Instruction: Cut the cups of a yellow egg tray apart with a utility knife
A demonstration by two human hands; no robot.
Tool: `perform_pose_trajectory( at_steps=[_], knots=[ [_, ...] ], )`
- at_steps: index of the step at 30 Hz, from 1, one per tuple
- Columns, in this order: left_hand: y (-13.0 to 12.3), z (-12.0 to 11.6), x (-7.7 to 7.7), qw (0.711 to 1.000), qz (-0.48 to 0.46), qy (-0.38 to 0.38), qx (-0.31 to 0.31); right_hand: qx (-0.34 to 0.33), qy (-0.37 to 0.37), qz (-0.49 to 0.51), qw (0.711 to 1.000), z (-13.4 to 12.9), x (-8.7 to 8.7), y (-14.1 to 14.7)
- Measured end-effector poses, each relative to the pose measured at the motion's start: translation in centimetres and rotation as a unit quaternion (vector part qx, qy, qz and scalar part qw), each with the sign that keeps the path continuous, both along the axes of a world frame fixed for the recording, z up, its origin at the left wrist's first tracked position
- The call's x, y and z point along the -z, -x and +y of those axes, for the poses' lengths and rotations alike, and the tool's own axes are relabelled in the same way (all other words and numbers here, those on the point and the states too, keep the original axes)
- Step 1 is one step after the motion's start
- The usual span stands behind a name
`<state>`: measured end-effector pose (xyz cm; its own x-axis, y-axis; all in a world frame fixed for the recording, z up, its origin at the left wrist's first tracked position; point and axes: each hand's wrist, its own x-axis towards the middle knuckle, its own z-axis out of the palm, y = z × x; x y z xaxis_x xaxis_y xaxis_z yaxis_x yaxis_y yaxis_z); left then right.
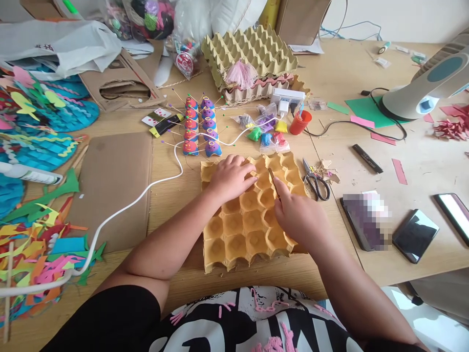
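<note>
A yellow-orange egg tray [234,222] made of molded pulp lies on the table in front of me. My left hand [231,177] rests on its upper left part, fingers spread over the cups and pressing it down. In my right hand [298,212] is a knife [271,174], gripped with the index finger along its back. Its narrow blade points away from me and touches the tray between columns of cups at the right; the handle is hidden in my fist. Black-handled scissors [315,182] lie open just right of the tray.
Behind the tray stand painted egg-cup figures [190,128] with pins. A white cable [142,194] crosses the table at left. Stacked egg trays [252,54], a red cup [300,122] and a power strip [287,95] stand farther back. Phones [415,235] lie at right, cardboard [113,181] at left.
</note>
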<state>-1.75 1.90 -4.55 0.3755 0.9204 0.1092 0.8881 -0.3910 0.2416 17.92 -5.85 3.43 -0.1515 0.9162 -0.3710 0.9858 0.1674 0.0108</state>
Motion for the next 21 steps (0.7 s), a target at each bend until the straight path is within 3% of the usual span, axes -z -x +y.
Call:
perform_pose_trajectory(
  at_steps=[12,21],
  knots=[
    [0.0,0.0,0.0,1.0,0.01,0.0,-0.001,-0.007,0.043,-0.021,0.999,0.7,-1.1,0.9],
    [0.0,0.1,0.0,1.0,0.015,0.005,0.002,-0.01,0.04,-0.029,0.999,1.4,-0.8,1.5]
  ],
)
